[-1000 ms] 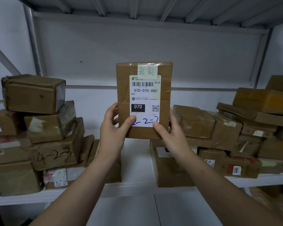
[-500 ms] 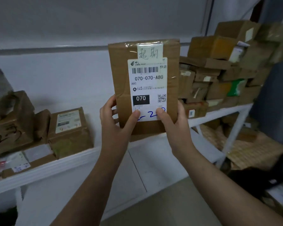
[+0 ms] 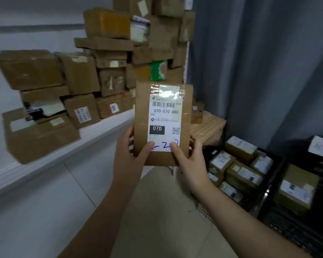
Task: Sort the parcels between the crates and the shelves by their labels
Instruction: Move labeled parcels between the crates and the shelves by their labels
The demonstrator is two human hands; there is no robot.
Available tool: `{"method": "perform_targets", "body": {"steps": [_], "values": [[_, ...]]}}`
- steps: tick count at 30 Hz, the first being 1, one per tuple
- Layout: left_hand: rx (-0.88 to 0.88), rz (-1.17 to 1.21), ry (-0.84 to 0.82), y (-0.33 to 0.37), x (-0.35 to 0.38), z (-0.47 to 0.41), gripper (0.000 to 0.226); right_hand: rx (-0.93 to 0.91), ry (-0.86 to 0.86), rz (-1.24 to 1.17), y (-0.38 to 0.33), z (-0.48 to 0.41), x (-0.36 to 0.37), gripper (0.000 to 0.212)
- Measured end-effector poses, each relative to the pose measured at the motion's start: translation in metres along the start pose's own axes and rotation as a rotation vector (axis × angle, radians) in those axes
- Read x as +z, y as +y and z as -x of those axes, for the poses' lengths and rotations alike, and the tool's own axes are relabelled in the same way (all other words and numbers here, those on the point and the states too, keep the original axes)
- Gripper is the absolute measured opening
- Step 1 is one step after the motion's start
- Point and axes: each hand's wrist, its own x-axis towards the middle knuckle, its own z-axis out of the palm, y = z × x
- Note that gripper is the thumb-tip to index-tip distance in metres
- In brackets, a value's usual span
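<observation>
Parcel (image 3: 162,123): flat brown packet, held upright in mid-air at centre of view, label (image 3: 164,122) facing camera. Label reads 070-070 A80, black box "070", blue handwriting at the bottom edge partly covered by both thumbs.

Left hand (image 3: 128,155): closed on the parcel's lower left edge, thumb on the front over the label, fingers behind.
Right hand (image 3: 191,161): closed on the lower right edge, thumb on the label, fingers wrapped behind.

Grip same as 0.5 s ago; both thumbs sit on the same spots.

Change vs. 0.5 s ago: view has swung further right. Shelf (image 3: 63,155) with its stacked boxes (image 3: 108,71) now lies left of and behind the parcel, motion-blurred. Grey curtain (image 3: 259,71) fills the upper right. Black crates (image 3: 280,211) on the floor at lower right, holding labelled boxes, are now in full view; earlier only a corner showed. Parcel is above the floor, between shelf and crates, touching neither.
</observation>
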Motion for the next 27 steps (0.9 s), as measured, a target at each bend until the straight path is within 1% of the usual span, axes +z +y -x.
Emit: {"method": "perform_targets", "body": {"steps": [2, 5, 7, 9, 12, 16, 20, 24, 27], "values": [[-0.059, 0.014, -0.036, -0.004, 0.045, 0.009, 0.051, 0.041, 0.000, 0.033, 0.012, 0.000, -0.046, 0.045], [-0.120, 0.041, -0.096, -0.009, 0.106, 0.020, 0.040, 0.102, 0.009, 0.083, 0.027, 0.001, -0.111, 0.055], [-0.160, 0.067, -0.148, -0.013, 0.144, 0.027, 0.036, 0.143, 0.009, 0.085, 0.033, 0.001, -0.151, 0.055], [-0.199, 0.082, -0.223, -0.017, 0.182, 0.034, 0.034, 0.188, 0.034, 0.077, 0.036, 0.001, -0.188, 0.057], [-0.267, 0.096, -0.343, -0.026, 0.231, 0.043, 0.036, 0.241, 0.100, 0.106, 0.040, -0.004, -0.235, 0.064], [-0.341, 0.064, -0.483, -0.043, 0.288, 0.044, 0.050, 0.310, 0.176, 0.186, 0.056, -0.021, -0.287, 0.070], [-0.358, 0.031, -0.559, -0.066, 0.333, 0.024, 0.066, 0.336, 0.228, 0.247, 0.076, -0.050, -0.319, 0.081], [-0.347, -0.037, -0.699, -0.107, 0.377, -0.019, 0.078, 0.385, 0.278, 0.305, 0.108, -0.092, -0.346, 0.070], [-0.295, -0.228, -0.703, -0.146, 0.404, -0.058, 0.093, 0.434, 0.230, 0.366, 0.135, -0.121, -0.364, 0.066]]}}
